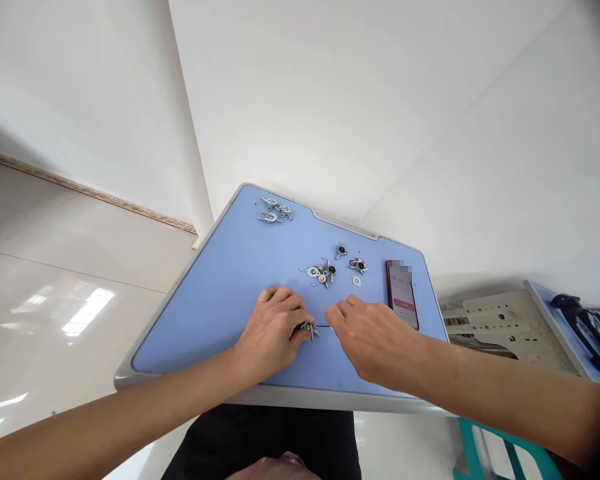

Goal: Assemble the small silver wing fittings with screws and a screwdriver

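Observation:
My left hand [275,330] is closed on a small silver metal fitting [311,329] with short prongs, low over the blue table. My right hand [360,333] is closed in a fist around a screwdriver, its handle hidden by the fingers. The thin screwdriver shaft [323,326] points left and its tip meets the fitting; the exact contact is too small to make out. Beyond my hands lies a loose group of similar metal fittings [323,273], some with round black centres. A flat oval plate with holes [357,281] rests to their right.
Several silver metal parts [276,211] lie at the table's far left corner. A phone [403,297] showing a timer lies on the right of the blue table [200,320]. Tiny bits are scattered near the fittings. White walls stand behind; a teal stool [473,447] is lower right.

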`<state>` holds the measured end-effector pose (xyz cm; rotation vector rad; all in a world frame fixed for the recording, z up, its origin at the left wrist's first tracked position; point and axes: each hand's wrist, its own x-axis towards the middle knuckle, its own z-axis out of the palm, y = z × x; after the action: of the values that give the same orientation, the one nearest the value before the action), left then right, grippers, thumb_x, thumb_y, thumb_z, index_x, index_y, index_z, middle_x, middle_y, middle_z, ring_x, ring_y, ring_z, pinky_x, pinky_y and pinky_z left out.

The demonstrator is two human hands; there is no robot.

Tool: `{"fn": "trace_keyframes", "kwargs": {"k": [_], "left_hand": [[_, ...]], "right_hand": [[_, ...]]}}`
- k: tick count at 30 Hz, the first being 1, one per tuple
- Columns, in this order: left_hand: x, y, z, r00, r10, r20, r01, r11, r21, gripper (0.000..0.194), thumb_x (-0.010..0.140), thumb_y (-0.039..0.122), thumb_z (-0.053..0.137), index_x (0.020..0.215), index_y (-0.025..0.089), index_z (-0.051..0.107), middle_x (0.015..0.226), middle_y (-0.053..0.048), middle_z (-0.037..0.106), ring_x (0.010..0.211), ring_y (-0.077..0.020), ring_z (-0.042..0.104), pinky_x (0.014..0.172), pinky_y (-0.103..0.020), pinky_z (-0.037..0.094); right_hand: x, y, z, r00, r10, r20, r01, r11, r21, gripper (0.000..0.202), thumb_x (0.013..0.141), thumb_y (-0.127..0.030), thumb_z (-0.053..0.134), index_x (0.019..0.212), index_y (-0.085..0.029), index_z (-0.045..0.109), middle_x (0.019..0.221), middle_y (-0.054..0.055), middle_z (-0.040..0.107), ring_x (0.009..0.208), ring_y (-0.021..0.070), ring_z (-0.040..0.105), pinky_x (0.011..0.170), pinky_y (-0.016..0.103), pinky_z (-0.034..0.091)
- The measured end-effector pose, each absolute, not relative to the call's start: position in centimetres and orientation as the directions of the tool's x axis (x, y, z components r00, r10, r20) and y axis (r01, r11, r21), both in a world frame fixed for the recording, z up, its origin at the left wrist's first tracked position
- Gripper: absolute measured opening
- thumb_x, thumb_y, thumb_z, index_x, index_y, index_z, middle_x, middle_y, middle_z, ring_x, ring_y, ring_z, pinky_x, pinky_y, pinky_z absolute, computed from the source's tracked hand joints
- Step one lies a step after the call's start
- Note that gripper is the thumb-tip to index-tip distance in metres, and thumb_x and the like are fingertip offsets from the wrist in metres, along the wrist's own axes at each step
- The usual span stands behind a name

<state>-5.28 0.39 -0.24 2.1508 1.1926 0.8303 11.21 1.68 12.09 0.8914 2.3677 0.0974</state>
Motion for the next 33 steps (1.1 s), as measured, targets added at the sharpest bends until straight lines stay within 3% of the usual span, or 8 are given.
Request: {"fn": "trace_keyframes", "kwargs": {"k": [3, 8, 14, 20, 24, 26, 30, 33], "left_hand": [[-5.3, 0.4, -0.3, 0.418, 0.869, 0.263, 0.543, -0.472, 0.695, 0.014, 0.082, 0.014, 0.065, 0.089, 0.024, 0.072, 0.089, -0.002, 0.068, 0.094, -0.0223, 0.055, 0.088, -0.043, 0.037], [-5.3, 0.4, -0.3, 0.421, 0.869, 0.259, 0.545, -0.470, 0.694, 0.014, 0.082, 0.014, 0.066, 0.088, 0.023, 0.073, 0.089, -0.002, 0.068, 0.094, -0.0221, 0.054, 0.089, -0.043, 0.037], [-5.3, 0.3, -0.4, 0.420, 0.865, 0.273, 0.547, -0.482, 0.685, 0.014, 0.082, 0.014, 0.064, 0.088, 0.024, 0.072, 0.089, -0.002, 0.068, 0.094, -0.0218, 0.055, 0.090, -0.043, 0.037], [-5.3, 0.3, -0.4, 0.418, 0.867, 0.271, 0.540, -0.477, 0.693, 0.014, 0.082, 0.014, 0.065, 0.090, 0.023, 0.072, 0.088, -0.002, 0.069, 0.093, -0.0219, 0.055, 0.088, -0.043, 0.037], [-5.4, 0.4, -0.4, 0.426, 0.866, 0.261, 0.542, -0.476, 0.693, 0.014, 0.081, 0.014, 0.067, 0.090, 0.023, 0.073, 0.090, -0.002, 0.068, 0.096, -0.0222, 0.055, 0.090, -0.043, 0.037], [-5.4, 0.4, -0.4, 0.427, 0.867, 0.256, 0.545, -0.472, 0.693, 0.014, 0.081, 0.013, 0.067, 0.090, 0.023, 0.073, 0.091, -0.002, 0.068, 0.096, -0.0223, 0.055, 0.090, -0.043, 0.037], [-5.4, 0.4, -0.4, 0.425, 0.870, 0.251, 0.545, -0.467, 0.697, 0.016, 0.081, 0.012, 0.066, 0.091, 0.023, 0.073, 0.090, -0.001, 0.068, 0.096, -0.0217, 0.055, 0.089, -0.043, 0.037], [-5.4, 0.4, -0.4, 0.428, 0.868, 0.252, 0.546, -0.470, 0.694, 0.017, 0.082, 0.012, 0.066, 0.092, 0.023, 0.073, 0.090, -0.001, 0.068, 0.096, -0.0216, 0.055, 0.090, -0.043, 0.037]], "right_hand": [[11.2, 1.5, 11.5, -0.602, 0.606, -0.520, 0.535, 0.789, 0.302, 0.003, 0.094, -0.018, 0.052, 0.092, -0.016, 0.053, 0.077, 0.008, 0.065, 0.069, 0.0176, 0.059, 0.046, 0.027, 0.024], [10.5, 2.1, 12.0, -0.405, 0.721, -0.562, 0.693, 0.643, 0.326, 0.029, 0.103, -0.038, 0.036, 0.099, -0.016, 0.054, 0.062, 0.003, 0.062, 0.052, 0.0173, 0.057, 0.045, 0.028, 0.020], [11.3, 2.0, 12.1, -0.619, 0.589, -0.519, 0.546, 0.798, 0.254, 0.008, 0.095, -0.021, 0.052, 0.099, -0.015, 0.055, 0.086, 0.008, 0.066, 0.078, 0.0196, 0.060, 0.047, 0.028, 0.020], [11.3, 2.2, 11.5, -0.503, 0.709, -0.494, 0.637, 0.691, 0.343, 0.034, 0.102, -0.046, 0.040, 0.097, -0.016, 0.055, 0.074, 0.006, 0.064, 0.067, 0.0187, 0.060, 0.047, 0.026, 0.020], [11.8, 2.3, 11.9, -0.639, 0.606, -0.474, 0.540, 0.792, 0.284, 0.018, 0.097, -0.032, 0.052, 0.103, -0.016, 0.054, 0.093, 0.009, 0.065, 0.081, 0.0194, 0.060, 0.045, 0.027, 0.019], [11.9, 2.3, 11.9, -0.623, 0.585, -0.519, 0.513, 0.807, 0.293, 0.013, 0.099, -0.026, 0.048, 0.097, -0.016, 0.056, 0.090, 0.009, 0.065, 0.077, 0.0181, 0.060, 0.045, 0.028, 0.017], [11.7, 2.4, 11.8, -0.486, 0.677, -0.552, 0.620, 0.713, 0.329, 0.040, 0.104, -0.045, 0.033, 0.092, -0.016, 0.058, 0.074, 0.005, 0.065, 0.060, 0.0170, 0.059, 0.046, 0.028, 0.017], [11.9, 2.4, 11.8, -0.553, 0.673, -0.491, 0.641, 0.721, 0.265, 0.030, 0.099, -0.044, 0.047, 0.105, -0.016, 0.055, 0.083, 0.006, 0.067, 0.066, 0.0176, 0.061, 0.046, 0.027, 0.016]]}}
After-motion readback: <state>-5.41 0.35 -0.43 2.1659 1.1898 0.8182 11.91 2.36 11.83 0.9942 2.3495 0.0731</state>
